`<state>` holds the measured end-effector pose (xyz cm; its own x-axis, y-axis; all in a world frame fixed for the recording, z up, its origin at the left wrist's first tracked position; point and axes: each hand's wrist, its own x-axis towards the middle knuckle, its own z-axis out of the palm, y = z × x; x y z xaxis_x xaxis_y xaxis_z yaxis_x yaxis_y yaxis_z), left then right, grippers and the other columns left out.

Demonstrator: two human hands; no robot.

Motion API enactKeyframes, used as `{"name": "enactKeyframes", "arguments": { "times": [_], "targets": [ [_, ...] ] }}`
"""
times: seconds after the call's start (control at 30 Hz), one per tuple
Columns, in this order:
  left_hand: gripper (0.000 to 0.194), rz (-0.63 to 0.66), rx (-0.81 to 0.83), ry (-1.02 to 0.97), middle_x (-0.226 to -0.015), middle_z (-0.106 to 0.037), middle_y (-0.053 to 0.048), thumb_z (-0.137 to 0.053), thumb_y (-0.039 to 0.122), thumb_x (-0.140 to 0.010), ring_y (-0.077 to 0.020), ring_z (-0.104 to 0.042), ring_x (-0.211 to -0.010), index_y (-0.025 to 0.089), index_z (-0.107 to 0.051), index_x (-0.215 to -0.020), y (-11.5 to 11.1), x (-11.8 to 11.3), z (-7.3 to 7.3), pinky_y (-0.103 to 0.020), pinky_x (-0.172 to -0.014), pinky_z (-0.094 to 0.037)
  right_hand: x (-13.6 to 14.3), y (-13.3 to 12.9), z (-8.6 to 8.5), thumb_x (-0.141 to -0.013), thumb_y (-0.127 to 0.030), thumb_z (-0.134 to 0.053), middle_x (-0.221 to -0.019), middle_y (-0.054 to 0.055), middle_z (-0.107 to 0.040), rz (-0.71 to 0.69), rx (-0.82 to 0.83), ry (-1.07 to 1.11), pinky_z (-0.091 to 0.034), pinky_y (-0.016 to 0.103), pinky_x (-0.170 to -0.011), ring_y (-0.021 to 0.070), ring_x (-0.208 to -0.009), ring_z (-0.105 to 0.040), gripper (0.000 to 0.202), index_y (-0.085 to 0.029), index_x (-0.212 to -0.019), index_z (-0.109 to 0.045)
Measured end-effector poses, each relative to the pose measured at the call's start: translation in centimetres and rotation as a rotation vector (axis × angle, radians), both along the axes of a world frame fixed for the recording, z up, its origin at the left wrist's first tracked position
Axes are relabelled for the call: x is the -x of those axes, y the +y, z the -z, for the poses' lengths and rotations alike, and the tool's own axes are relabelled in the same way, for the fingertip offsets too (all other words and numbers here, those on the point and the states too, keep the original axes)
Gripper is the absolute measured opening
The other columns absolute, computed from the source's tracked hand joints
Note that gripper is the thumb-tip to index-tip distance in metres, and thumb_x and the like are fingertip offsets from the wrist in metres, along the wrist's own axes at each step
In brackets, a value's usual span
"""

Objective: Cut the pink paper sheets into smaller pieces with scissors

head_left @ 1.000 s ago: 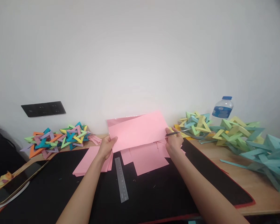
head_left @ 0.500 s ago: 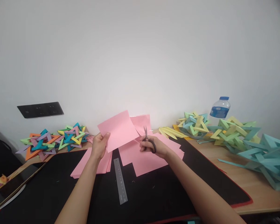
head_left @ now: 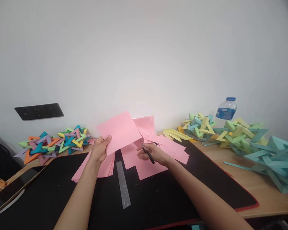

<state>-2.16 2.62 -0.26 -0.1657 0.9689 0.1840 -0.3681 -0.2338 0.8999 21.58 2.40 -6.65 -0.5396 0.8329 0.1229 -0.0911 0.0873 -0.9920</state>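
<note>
My left hand (head_left: 101, 149) pinches a pink sheet of paper (head_left: 120, 131) by its lower left edge, holding it tilted above the mat. In my right hand (head_left: 153, 154) is a pair of black-handled scissors (head_left: 147, 152), its blades pointing up at the sheet's right corner. Whether the blades touch the paper I cannot tell. Beneath my right hand lie pink paper pieces (head_left: 146, 169), and smaller ones fan out to the right. Partly behind my left wrist rests a stack of pink sheets (head_left: 106, 168). A metal ruler (head_left: 123, 185) lies between the two piles.
A black mat (head_left: 172, 198) with a red edge covers much of the wooden desk. Folded-paper star models (head_left: 42, 145) stand left; more paper models (head_left: 240, 134) stand right, near a water bottle (head_left: 226, 110). Yellow strips (head_left: 175, 134) lie at the back. A phone (head_left: 16, 188) rests left.
My right hand has moved left and slightly down, turning the scissors toward the sheet's right corner. The sheet in my left hand has shifted slightly left.
</note>
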Motion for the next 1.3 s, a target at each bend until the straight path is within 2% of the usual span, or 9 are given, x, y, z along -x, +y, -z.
{"name": "enactKeyframes", "arguments": {
  "times": [0.47,0.6,0.73,0.8,0.9,0.97,1.1,1.2,1.3],
  "targets": [
    [0.026,0.057,-0.03,0.05,-0.057,-0.067,-0.002,-0.085,0.025,-0.048,-0.018,-0.064,-0.071,0.013,-0.065,-0.059,-0.1,0.0,0.1,-0.024,-0.069,-0.051,0.0,-0.1,-0.8,-0.061,-0.034,-0.077,-0.101,0.011,-0.065,0.153,-0.062,0.101,-0.042,0.041,-0.093,0.0215,-0.097,-0.059,0.048,-0.016,-0.101,-0.058],
    [0.025,0.059,-0.029,0.108,-0.051,-0.064,-0.003,-0.084,0.026,-0.05,-0.0214,-0.065,-0.07,0.013,-0.066,-0.061,-0.2,-0.1,0.1,-0.029,-0.069,-0.051,0.1,-0.7,-1.4,-0.061,-0.032,-0.077,-0.102,0.012,-0.064,0.093,-0.008,0.166,-0.044,0.04,-0.09,0.0201,-0.094,-0.06,0.045,-0.016,-0.097,-0.056],
    [0.025,0.051,-0.044,0.139,-0.05,-0.063,-0.002,-0.084,0.029,-0.05,-0.0208,-0.063,-0.065,0.013,-0.068,-0.063,-0.2,-0.4,0.2,-0.029,-0.063,-0.051,0.6,-1.6,-2.3,-0.069,-0.033,-0.071,-0.092,0.007,-0.065,0.012,0.082,0.272,-0.048,0.039,-0.084,0.0178,-0.088,-0.061,0.054,-0.021,-0.115,-0.045],
    [0.025,0.06,-0.04,0.154,-0.049,-0.062,-0.002,-0.084,0.029,-0.049,-0.0187,-0.061,-0.059,0.014,-0.067,-0.058,-0.3,-0.6,0.2,-0.028,-0.059,-0.049,0.8,-1.7,-2.3,-0.069,-0.032,-0.07,-0.088,0.005,-0.063,0.073,0.024,0.268,-0.048,0.038,-0.081,0.0174,-0.085,-0.06,0.054,-0.022,-0.114,-0.043],
    [0.027,0.096,-0.021,0.186,-0.047,-0.061,-0.002,-0.084,0.03,-0.049,-0.0143,-0.056,-0.05,0.013,-0.063,-0.047,-0.4,-0.8,0.2,-0.026,-0.052,-0.047,1.2,-1.5,-2.0,-0.065,-0.029,-0.072,-0.086,0.003,-0.06,0.332,-0.167,0.2,-0.046,0.035,-0.077,0.0174,-0.08,-0.057,0.047,-0.02,-0.104,-0.047],
    [0.03,0.123,-0.009,0.232,-0.048,-0.062,-0.003,-0.083,0.032,-0.051,-0.0125,-0.054,-0.047,0.012,-0.061,-0.044,-0.4,-0.6,0.2,-0.025,-0.049,-0.045,1.2,-1.2,-1.8,-0.064,-0.028,-0.072,-0.083,0.003,-0.058,0.415,-0.232,0.141,-0.045,0.034,-0.074,0.0181,-0.078,-0.055,0.042,-0.018,-0.098,-0.05],
    [0.035,0.125,-0.001,0.331,-0.044,-0.059,-0.002,-0.081,0.034,-0.055,-0.0111,-0.051,-0.043,0.013,-0.058,-0.039,-0.1,0.2,0.5,-0.024,-0.046,-0.042,1.0,-1.4,-2.3,-0.062,-0.03,-0.073,-0.08,0.003,-0.058,0.258,-0.209,0.121,-0.044,0.033,-0.073,0.0176,-0.077,-0.054,0.033,-0.017,-0.088,-0.056],
    [0.033,0.11,-0.013,0.366,-0.043,-0.057,-0.001,-0.08,0.033,-0.056,-0.0118,-0.051,-0.043,0.013,-0.058,-0.04,0.2,0.8,0.8,-0.025,-0.046,-0.043,0.8,-1.8,-2.7,-0.06,-0.033,-0.075,-0.081,0.004,-0.058,0.082,-0.07,0.176,-0.045,0.034,-0.077,0.017,-0.079,-0.055,0.038,-0.016,-0.089,-0.058],
    [0.027,0.104,-0.022,0.386,-0.045,-0.058,0.0,-0.08,0.03,-0.055,-0.0118,-0.051,-0.044,0.014,-0.061,-0.046,0.3,1.0,0.8,-0.024,-0.045,-0.042,0.9,-1.8,-2.5,-0.059,-0.037,-0.076,-0.069,0.002,-0.054,0.044,0.037,0.177,-0.046,0.035,-0.075,0.0153,-0.07,-0.053,0.035,-0.013,-0.077,-0.059]
  ]
}}
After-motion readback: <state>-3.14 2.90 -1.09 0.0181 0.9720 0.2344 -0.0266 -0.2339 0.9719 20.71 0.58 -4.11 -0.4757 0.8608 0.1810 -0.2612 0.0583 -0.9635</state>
